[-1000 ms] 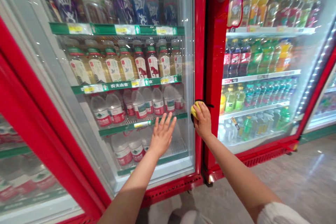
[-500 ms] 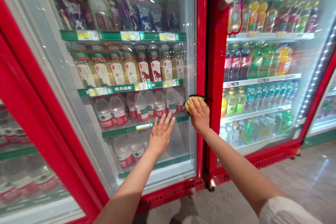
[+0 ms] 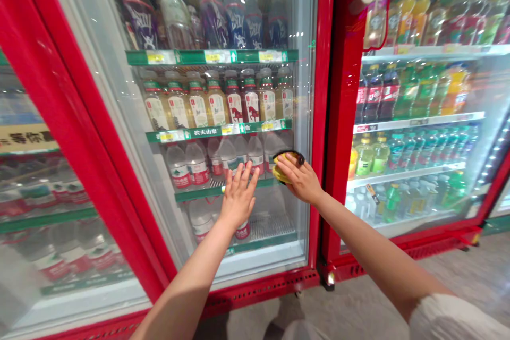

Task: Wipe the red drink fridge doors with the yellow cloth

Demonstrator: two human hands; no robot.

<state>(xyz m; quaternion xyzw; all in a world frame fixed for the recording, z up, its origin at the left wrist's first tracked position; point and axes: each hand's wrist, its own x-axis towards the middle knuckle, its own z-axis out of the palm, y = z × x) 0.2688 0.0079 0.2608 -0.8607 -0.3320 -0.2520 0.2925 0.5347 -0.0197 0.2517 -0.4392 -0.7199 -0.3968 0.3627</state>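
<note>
A red-framed cooler with a glass door (image 3: 274,255) stands in front of me. My left hand (image 3: 238,195) lies against the glass with its fingers spread and nothing in it, in front of the lower bottle shelves. To its right, my right hand (image 3: 300,178) presses a yellow cloth (image 3: 281,174) with a black edge to the glass, near the door's right side. The fingers lie over the cloth and hide part of it. Behind the glass are water bottles (image 3: 197,164) with red labels, partly covered by my left hand.
Tea bottles (image 3: 217,106) and purple and blue drink bottles (image 3: 235,16) fill the shelves above. A lit cooler (image 3: 338,117) with coloured drinks stands at the right, a red cord (image 3: 392,5) hanging at its top. Another glass door (image 3: 71,308) is at the left. Below is grey floor (image 3: 358,308).
My right hand has slid the cloth leftward, from beside the door's red frame onto the glass. My left hand stays spread on the glass. The view has shifted to the left.
</note>
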